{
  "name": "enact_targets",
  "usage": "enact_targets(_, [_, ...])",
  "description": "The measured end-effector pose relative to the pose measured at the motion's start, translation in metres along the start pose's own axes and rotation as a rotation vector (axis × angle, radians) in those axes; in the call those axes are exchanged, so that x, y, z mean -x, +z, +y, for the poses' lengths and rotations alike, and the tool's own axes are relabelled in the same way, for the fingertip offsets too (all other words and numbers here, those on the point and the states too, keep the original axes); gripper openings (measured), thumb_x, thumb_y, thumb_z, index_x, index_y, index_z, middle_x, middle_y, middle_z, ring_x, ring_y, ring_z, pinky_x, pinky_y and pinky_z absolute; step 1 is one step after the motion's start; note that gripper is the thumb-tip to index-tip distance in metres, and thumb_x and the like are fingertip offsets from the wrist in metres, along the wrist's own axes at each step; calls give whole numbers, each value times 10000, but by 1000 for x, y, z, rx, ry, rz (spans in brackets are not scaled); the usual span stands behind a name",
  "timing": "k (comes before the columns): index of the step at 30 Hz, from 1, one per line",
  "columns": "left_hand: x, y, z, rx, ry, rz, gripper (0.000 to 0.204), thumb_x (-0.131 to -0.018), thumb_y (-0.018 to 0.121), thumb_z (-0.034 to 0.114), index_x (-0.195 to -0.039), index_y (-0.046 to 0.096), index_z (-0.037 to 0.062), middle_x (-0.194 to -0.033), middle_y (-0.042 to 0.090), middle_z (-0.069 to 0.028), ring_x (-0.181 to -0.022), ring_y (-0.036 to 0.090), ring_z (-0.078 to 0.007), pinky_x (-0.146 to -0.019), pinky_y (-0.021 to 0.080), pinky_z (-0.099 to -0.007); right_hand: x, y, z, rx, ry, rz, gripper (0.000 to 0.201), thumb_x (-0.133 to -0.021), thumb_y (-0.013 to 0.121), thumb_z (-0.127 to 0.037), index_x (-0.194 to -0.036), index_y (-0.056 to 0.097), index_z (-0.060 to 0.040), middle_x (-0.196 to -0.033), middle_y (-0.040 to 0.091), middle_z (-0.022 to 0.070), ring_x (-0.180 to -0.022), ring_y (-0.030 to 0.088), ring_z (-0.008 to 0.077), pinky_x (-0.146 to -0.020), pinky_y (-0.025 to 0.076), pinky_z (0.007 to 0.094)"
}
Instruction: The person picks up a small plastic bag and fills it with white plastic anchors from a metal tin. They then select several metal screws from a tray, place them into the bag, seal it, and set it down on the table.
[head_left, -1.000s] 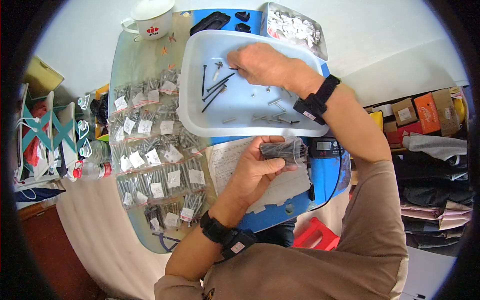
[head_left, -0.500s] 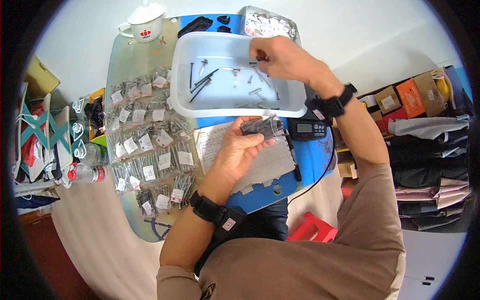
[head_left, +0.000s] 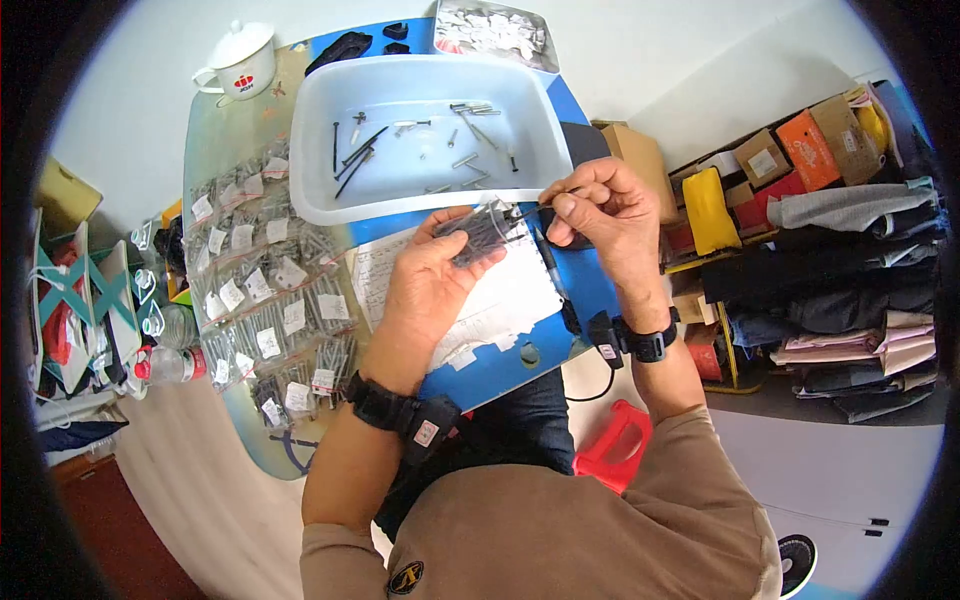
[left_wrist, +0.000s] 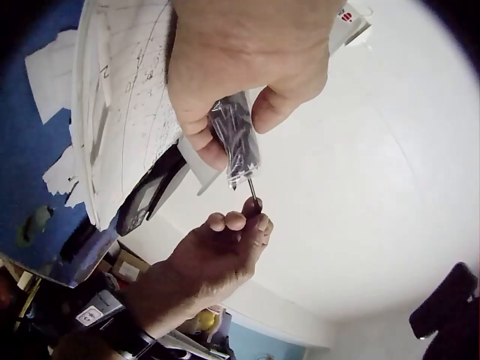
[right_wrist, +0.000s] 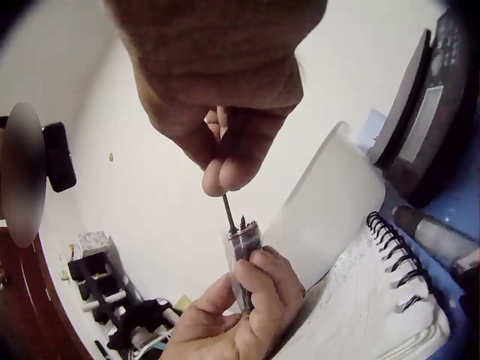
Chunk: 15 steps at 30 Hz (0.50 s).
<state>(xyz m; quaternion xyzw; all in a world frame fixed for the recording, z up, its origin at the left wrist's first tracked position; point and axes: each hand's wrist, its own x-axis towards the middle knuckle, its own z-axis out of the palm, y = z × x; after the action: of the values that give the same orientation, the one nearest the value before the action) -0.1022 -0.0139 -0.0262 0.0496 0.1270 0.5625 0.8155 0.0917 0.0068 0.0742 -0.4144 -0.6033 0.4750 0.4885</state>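
My left hand (head_left: 425,285) grips a small clear plastic bag (head_left: 478,236) packed with dark screws, thumb on one face and fingers behind. Right at the bag's mouth, my right hand (head_left: 610,212) pinches a dark screw (right_wrist: 227,206) between thumb and fingertips. In the right wrist view the screw's shank reaches down into the opening, beside another screw tip poking out. The left wrist view shows the same shank bridging bag and fingertips. Behind both hands, a white plastic tub (head_left: 308,190) holds several loose dark and silver screws.
A spiral notebook (head_left: 490,325) with handwriting lies beneath the hands, near a pen (right_wrist: 435,232) and a black digital scale (right_wrist: 424,120). Rows of labelled screw bags (head_left: 265,290) cover the table's left side. A lidded mug (head_left: 245,68) and a tin of paper slips (head_left: 495,32) stand behind.
My right hand has come out of the tub, down to the bag's mouth, with a dark screw pinched in it. The left hand keeps its grip on the bag.
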Motion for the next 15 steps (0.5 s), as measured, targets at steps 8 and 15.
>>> enact_targets(8, [0, 1, -2, -83, 8, 1, 288, -888, 552, 29, -1175, 556, 5, -1196, 605, -166, -1107, 585, -291, -1001, 462, -486, 0, -3, 8, -107, -37, 4, 113, -867, 657, 48, -945, 598, -8, -877, 717, 151, -592, 636, 97, -516, 521, 218])
enact_targets(15, [1, 0, -1, -82, 3, -9, 297, -881, 560, 22, -1178, 557, 1, -1189, 605, -169, -1107, 585, -293, -985, 476, -490, 1, -1, 16, -101, -16, -32, 119, -860, 663, 51, -941, 595, -5, -902, 723, 154, -590, 635, 97, -510, 511, 215])
